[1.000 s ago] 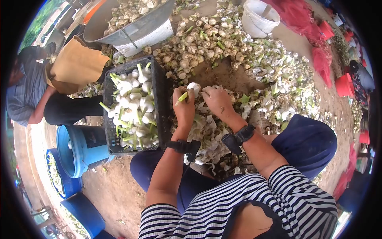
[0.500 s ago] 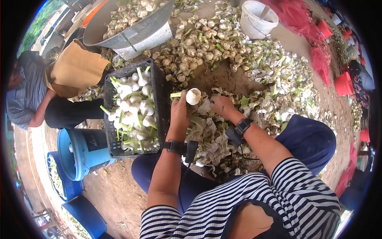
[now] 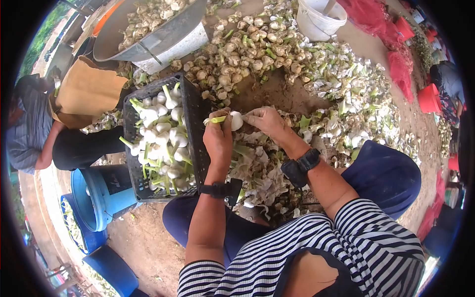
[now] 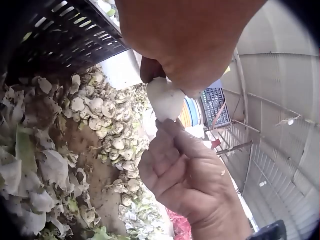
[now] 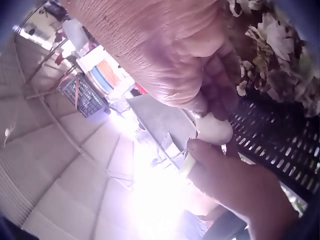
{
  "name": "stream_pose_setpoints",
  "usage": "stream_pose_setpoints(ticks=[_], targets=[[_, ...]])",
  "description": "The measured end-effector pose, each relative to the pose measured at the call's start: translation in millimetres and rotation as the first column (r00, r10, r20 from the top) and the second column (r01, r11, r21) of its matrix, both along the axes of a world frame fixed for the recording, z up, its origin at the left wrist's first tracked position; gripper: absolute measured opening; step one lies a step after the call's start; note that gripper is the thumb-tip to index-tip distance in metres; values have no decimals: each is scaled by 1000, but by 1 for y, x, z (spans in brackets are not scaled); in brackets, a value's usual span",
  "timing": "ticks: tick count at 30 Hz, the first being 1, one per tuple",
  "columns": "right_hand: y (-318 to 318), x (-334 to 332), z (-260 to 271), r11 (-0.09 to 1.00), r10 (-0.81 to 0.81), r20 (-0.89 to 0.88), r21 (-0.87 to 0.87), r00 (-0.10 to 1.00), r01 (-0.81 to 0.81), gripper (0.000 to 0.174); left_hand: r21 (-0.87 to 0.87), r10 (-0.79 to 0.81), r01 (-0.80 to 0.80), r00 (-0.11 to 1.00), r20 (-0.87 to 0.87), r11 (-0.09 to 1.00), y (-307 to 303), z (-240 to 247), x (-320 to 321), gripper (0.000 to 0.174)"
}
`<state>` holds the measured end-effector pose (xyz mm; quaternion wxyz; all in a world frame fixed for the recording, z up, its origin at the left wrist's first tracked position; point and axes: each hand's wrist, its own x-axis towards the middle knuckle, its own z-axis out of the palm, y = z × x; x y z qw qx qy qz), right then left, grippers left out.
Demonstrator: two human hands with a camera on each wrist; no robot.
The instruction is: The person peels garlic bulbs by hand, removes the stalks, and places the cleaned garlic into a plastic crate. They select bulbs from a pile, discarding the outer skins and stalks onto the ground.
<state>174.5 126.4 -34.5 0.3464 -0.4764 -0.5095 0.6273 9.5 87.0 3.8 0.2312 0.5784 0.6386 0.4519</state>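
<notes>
A white garlic bulb [image 3: 236, 121] with a cut green stem [image 3: 217, 119] is gripped by the left hand [image 3: 218, 141], its stem between thumb and fingers. The right hand [image 3: 270, 123] pinches at the bulb's other side with thumb and fingertips. In the left wrist view the smooth bulb [image 4: 165, 99] sits between the left hand [image 4: 185, 40] and the right hand's fingertips [image 4: 169, 126]. The right wrist view has the bulb [image 5: 214, 130] between the right hand [image 5: 165, 55] and the left hand [image 5: 235, 180].
Left of the hands stands a black crate [image 3: 192, 114] holding white bulbs. Unpeeled bulbs [image 3: 232, 59] and loose skins [image 3: 346, 89] cover the ground ahead. A metal tub [image 3: 163, 37], white bucket [image 3: 316, 24] and blue bucket [image 3: 101, 193] stand around; another person [image 3: 29, 119] sits left.
Since half a second ago, the right hand has moved left from the pile of skins to the bulb. The left hand has turned the bulb slightly and still grips it.
</notes>
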Motion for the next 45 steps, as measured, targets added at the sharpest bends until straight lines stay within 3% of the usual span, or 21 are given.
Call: stream_pose_setpoints(ticks=[4,7,8,10,12,13,16,19,21,25,26,28,29,32,34,36,37,39,41,44,45], targets=[[-6,-6,-4,989,-92,-150,-131,984,73,27,96,-38,56,984,-177,994,1,-3,2,13],[-11,-11,-19,990,-136,40,-31,990,138,22,-11,-44,46,991,128,999,-1,0,6,16],[-12,-11,-22,993,-114,190,54,975,105,21,-93,19,25,895,446,995,1,-4,5,16],[-12,-9,-32,985,-87,426,172,900,14,20,-252,200,66,428,881,965,6,-14,-6,17],[-10,8,-64,967,-81,598,242,797,-83,21,-212,170,181,219,961,960,10,-13,-21,21],[-7,25,-98,902,-117,534,409,837,-136,26,-102,95,145,51,994,984,11,-16,-37,24],[18,83,-154,933,-175,597,355,783,-62,30,156,-156,-38,-451,879,987,5,-29,-74,35],[55,128,-142,998,-4,752,-38,660,49,34,-171,180,73,-149,972,983,3,-41,-50,46],[78,138,-164,910,-411,639,244,650,334,30,-243,237,294,58,970,924,3,-39,-33,43],[147,150,-201,695,-696,413,180,588,696,24,-365,197,439,384,902,821,-2,-11,3,30],[176,163,-225,903,-404,774,252,487,349,22,-393,193,441,433,881,807,-2,-11,8,30],[216,175,-261,930,74,962,-162,-263,-329,18,-455,188,430,532,826,780,-2,-11,12,29],[223,176,-259,932,162,958,-228,-238,-281,17,-459,190,430,536,823,777,-2,-12,13,25],[214,164,-286,973,-53,816,-87,575,213,15,-484,181,431,576,797,762,1,-10,14,24],[203,156,-305,832,-388,419,-224,821,507,15,-508,160,421,630,760,752,1,-14,11,24],[164,139,-274,853,-465,358,428,810,300,15,-505,114,392,693,712,769,2,-23,10,24],[119,119,-225,448,-489,511,842,706,-299,16,-492,82,367,731,678,790,1,-33,9,25],[63,75,-154,754,-94,458,612,884,-237,17,-440,-27,306,845,534,844,-1,-57,3,34],[27,32,-110,984,-3,-101,179,995,21,16,-369,-113,180,974,194,912,-4,-61,3,40],[-6,-5,-69,897,-270,-413,-437,870,70,15,-311,-171,163,985,2,936,-6,-62,2,42],[-9,-9,-62,896,-285,-394,-434,874,96,14,-300,-216,180,972,-91,937,-6,-56,2,40]])
